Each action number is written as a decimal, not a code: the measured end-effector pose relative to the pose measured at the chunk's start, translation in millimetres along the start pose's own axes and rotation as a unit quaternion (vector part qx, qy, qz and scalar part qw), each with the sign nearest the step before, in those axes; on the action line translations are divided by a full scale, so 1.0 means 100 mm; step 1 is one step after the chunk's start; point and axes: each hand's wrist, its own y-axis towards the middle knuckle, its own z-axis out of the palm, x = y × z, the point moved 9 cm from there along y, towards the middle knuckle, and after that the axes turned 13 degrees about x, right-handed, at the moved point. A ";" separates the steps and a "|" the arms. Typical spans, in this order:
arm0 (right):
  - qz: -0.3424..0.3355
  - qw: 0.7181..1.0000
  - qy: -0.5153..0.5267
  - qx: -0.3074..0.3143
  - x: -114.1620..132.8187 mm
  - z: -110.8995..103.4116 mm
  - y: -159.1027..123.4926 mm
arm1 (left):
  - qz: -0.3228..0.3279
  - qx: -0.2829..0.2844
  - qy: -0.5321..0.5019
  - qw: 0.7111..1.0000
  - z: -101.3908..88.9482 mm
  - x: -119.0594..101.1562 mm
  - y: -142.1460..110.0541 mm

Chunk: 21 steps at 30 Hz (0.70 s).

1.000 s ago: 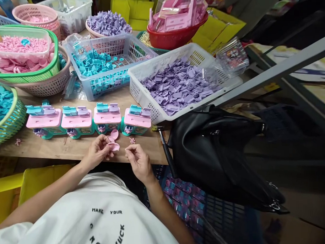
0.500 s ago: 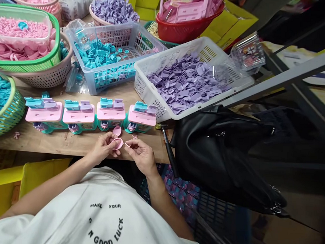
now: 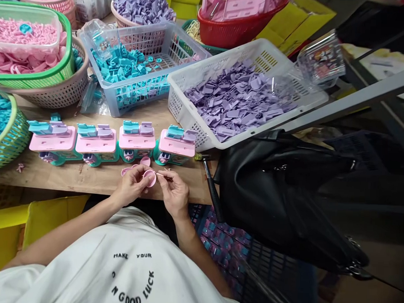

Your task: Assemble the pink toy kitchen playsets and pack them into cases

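My left hand pinches a small round pink plastic piece at the wooden table's front edge. My right hand is closed in a pinch on a tiny thin part that touches the pink piece; I cannot make it out. Two more pink round pieces lie on the table just beyond my hands. Behind them stands a row of several pink-and-teal toy units with teal and purple parts on top.
A white basket of purple parts and a basket of teal parts sit behind the row. Baskets of pink parts are at the left. A hammer and a black bag lie to the right.
My hands have come together, so the right hand's tiny part now meets the pink piece in the left. The camera has tilted slightly downward.
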 end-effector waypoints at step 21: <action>0.017 0.997 -0.007 -0.079 0.09 0.09 -0.05 | 0.127 -0.135 0.307 0.933 0.01 -0.29 -0.14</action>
